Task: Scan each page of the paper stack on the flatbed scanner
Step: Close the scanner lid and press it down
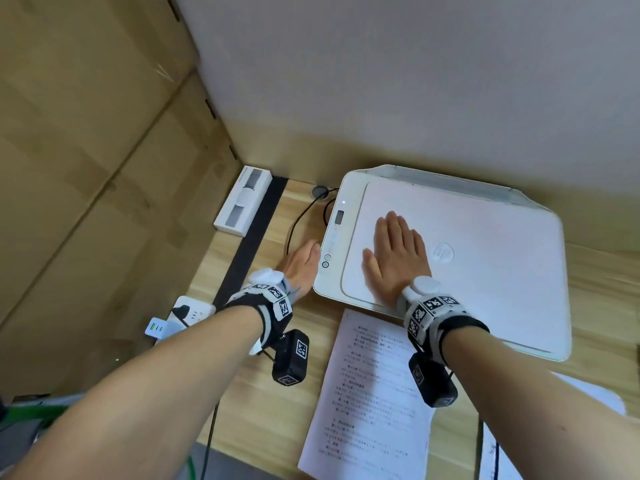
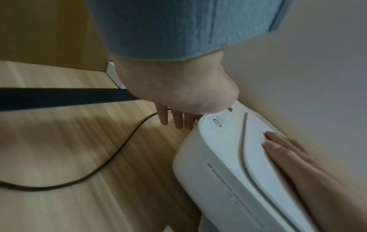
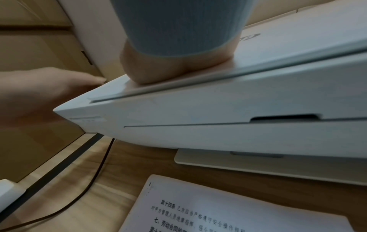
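Wooden desk (image 1: 263, 403), corner nook: one scanner (image 1: 485, 271), lid shut.
One paper stack (image 1: 367, 403) lower centre; my right hand (image 1: 394, 258) flat on the lid, left hand (image 1: 301, 261) straight-fingered at its left edge.

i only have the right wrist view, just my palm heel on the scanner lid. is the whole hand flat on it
Observer: Yes, in the head view the right hand lies flat, fingers straight, on the closed lid.
Operator: where is the left hand
Observer: The left hand is beside the scanner's left edge, next to the round buttons; its fingers hang down the side.
Operator: any pages besides the one below me
Observer: Beyond that printed page, more white paper lies at the right, partly behind your forearm.
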Motion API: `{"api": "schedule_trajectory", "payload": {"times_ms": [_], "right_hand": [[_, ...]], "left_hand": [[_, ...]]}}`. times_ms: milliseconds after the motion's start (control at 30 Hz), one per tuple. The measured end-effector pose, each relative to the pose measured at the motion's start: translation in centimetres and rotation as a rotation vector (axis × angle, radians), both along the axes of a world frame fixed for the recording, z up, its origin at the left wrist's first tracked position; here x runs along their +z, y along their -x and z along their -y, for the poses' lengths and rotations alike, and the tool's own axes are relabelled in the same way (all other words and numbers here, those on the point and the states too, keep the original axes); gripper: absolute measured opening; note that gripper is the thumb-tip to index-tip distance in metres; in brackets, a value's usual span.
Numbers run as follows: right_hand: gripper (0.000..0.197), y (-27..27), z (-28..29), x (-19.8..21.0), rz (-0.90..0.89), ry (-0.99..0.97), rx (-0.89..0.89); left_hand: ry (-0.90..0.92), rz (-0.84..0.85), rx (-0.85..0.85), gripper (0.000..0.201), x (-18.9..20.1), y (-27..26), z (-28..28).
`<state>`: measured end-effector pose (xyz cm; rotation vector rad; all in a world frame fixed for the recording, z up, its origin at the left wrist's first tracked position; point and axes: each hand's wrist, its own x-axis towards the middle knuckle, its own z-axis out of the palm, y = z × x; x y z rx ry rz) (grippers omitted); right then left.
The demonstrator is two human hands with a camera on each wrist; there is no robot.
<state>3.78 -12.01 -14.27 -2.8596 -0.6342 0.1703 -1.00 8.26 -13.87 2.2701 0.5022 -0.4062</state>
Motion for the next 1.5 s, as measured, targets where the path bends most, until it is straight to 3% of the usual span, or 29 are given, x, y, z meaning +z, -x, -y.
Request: {"api": "schedule_trajectory", "payload": {"times_ms": [200, 367, 733, 1233, 1300, 1367, 1500], "right_hand": [[0.07, 0.0, 0.0, -0.2, 0.0, -0.013, -0.011], [0.071, -0.2, 0.1, -0.4, 0.018, -0.017, -0.008], [0.07, -0.1, 0.2, -0.7, 0.018, -0.05, -0.028], [0.07, 0.1, 0.2, -1.0, -0.037, -0.029, -0.014], [0.069, 0.5, 0.7, -0.8, -0.059, -0.022, -0.012], [0.067, 1.5, 1.6, -0.4, -0.072, -0.006, -0.002], [0.065, 4.3, 3.8, 0.5, -0.08, 0.017, 0.029]], "left_hand": [[0.118, 0.023, 0.148, 0.05, 0.5, -2.6, 3.0], [0.115, 0.037, 0.187, 0.047, -0.4, -3.3, 2.9], [0.298, 0.119, 0.249, 0.043, 0.2, -3.3, 3.6], [0.208, 0.111, 0.202, 0.039, -0.7, -2.8, 3.2], [0.138, 0.131, 0.152, 0.041, -0.7, -2.2, 3.1], [-0.058, 0.194, 0.027, 0.054, -0.4, -1.6, 2.7], [-0.297, 0.277, -0.405, 0.069, 1.6, -0.4, 2.9]]}}
